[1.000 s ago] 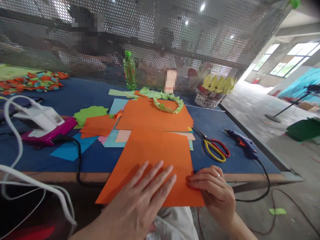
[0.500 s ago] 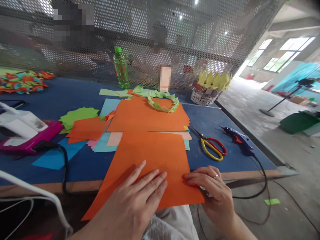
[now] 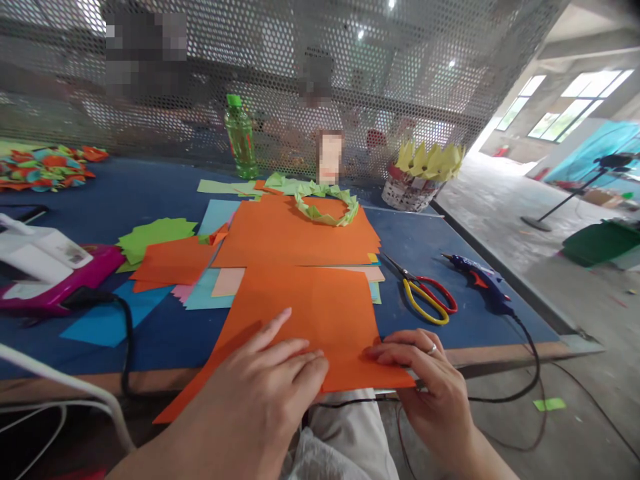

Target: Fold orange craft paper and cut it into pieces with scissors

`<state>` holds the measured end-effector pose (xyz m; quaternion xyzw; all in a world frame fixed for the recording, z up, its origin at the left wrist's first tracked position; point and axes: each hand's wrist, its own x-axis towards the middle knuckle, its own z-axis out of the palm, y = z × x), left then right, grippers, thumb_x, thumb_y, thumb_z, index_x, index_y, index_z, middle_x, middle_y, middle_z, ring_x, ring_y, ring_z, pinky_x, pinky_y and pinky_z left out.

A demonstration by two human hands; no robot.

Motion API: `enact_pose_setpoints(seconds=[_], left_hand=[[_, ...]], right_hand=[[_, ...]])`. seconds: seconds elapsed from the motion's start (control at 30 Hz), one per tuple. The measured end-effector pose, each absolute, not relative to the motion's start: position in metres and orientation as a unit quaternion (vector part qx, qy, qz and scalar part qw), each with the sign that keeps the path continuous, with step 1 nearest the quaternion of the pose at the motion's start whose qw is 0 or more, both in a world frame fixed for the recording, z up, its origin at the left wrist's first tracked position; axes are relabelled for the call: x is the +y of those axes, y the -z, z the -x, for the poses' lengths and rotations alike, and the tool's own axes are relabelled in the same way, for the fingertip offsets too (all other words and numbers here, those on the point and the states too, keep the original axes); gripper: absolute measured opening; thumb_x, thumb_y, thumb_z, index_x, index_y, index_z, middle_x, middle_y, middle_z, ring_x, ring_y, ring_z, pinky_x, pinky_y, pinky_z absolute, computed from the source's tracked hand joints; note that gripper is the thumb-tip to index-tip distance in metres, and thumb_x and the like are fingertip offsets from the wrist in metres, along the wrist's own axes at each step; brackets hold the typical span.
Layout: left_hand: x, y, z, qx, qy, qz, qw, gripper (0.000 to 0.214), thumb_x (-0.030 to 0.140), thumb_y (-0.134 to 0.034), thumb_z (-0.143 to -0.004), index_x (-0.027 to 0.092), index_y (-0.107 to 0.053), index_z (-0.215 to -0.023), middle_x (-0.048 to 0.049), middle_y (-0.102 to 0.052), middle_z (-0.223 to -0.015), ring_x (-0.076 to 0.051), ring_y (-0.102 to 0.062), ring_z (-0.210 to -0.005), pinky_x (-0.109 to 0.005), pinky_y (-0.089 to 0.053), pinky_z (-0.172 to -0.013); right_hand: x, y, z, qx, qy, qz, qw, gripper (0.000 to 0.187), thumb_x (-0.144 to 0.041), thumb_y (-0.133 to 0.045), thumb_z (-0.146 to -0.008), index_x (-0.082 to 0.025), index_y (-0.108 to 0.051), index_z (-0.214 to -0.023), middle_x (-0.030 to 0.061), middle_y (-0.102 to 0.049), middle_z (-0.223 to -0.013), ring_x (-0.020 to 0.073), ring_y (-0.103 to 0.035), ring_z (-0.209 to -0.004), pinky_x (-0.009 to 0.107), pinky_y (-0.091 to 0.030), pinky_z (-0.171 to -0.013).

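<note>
A large orange paper sheet lies at the near edge of the blue table and hangs over it toward me. My left hand lies flat on the sheet's near left part, fingers stretched out. My right hand, with a ring on one finger, pinches the sheet's near right corner. More orange sheets lie farther back with a green folded paper ring on top.
Scissors with red and yellow handles and a blue glue gun lie to the right. A pink and white device with black cable sits left. Coloured paper squares, a green bottle, a basket, a mesh screen behind.
The orange sheet has slid toward me, with more of it hanging over the table edge. Both hands have drawn back with it, and my left fingers have come closer together.
</note>
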<state>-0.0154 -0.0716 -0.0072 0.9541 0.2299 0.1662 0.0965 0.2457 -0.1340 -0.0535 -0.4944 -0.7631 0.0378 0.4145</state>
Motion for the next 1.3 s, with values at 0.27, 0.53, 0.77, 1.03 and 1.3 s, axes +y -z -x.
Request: enact_pose_setpoints(seconds=[0.27, 0.53, 0.77, 1.03, 1.3], left_hand=[[-0.049, -0.007, 0.014, 0.263, -0.159, -0.936, 0.172, 0.034, 0.014, -0.041, -0.09, 0.024, -0.074, -0.091, -0.0031, -0.074, -0.078, -0.022, -0.069, -0.073, -0.042, -0.04, -0.107], [-0.014, -0.026, 0.0, 0.353, -0.05, -0.9, 0.252, 0.035, 0.034, -0.044, -0.101, 0.023, -0.069, -0.079, -0.0017, -0.071, -0.071, -0.02, -0.069, -0.07, -0.025, -0.041, -0.061], [-0.016, -0.026, -0.02, 0.394, 0.062, -0.916, 0.039, 0.029, 0.019, -0.043, -0.1, 0.019, -0.071, -0.103, -0.0095, -0.078, -0.09, -0.027, -0.074, -0.085, -0.036, -0.052, -0.074], [-0.035, -0.009, -0.031, 0.41, 0.017, -0.91, -0.063, 0.028, 0.003, -0.048, -0.088, 0.007, -0.07, -0.105, -0.0182, -0.073, -0.104, -0.034, -0.068, -0.104, -0.053, -0.047, -0.1], [-0.065, 0.042, -0.018, 0.244, -0.142, -0.955, -0.087, 0.054, 0.045, -0.038, -0.105, 0.017, -0.04, -0.151, -0.0051, -0.038, -0.161, -0.024, -0.036, -0.147, -0.049, -0.015, -0.121]], right_hand=[[-0.124, 0.049, -0.247, -0.715, -0.081, 0.572, 0.394, 0.005, -0.02, -0.064, -0.092, -0.024, -0.067, -0.092, 0.0009, -0.071, -0.087, 0.0186, -0.064, -0.083, 0.033, -0.049, -0.075], [-0.112, 0.04, -0.246, -0.682, -0.13, 0.638, 0.332, 0.025, -0.033, -0.062, -0.092, -0.022, -0.056, -0.071, -0.0014, -0.06, -0.067, 0.0171, -0.054, -0.067, 0.031, -0.04, -0.063], [-0.108, 0.033, -0.238, -0.676, -0.118, 0.666, 0.294, 0.022, -0.027, -0.06, -0.089, -0.022, -0.052, -0.07, -0.0018, -0.055, -0.068, 0.0166, -0.049, -0.066, 0.032, -0.034, -0.067], [-0.106, 0.032, -0.231, -0.666, -0.105, 0.68, 0.288, 0.014, -0.025, -0.061, -0.085, -0.022, -0.058, -0.072, -0.0003, -0.063, -0.073, 0.0183, -0.055, -0.072, 0.034, -0.035, -0.074], [-0.102, 0.027, -0.231, -0.67, -0.109, 0.684, 0.267, 0.013, -0.024, -0.061, -0.083, -0.022, -0.06, -0.07, -0.0012, -0.064, -0.069, 0.0181, -0.057, -0.07, 0.034, -0.036, -0.074]])
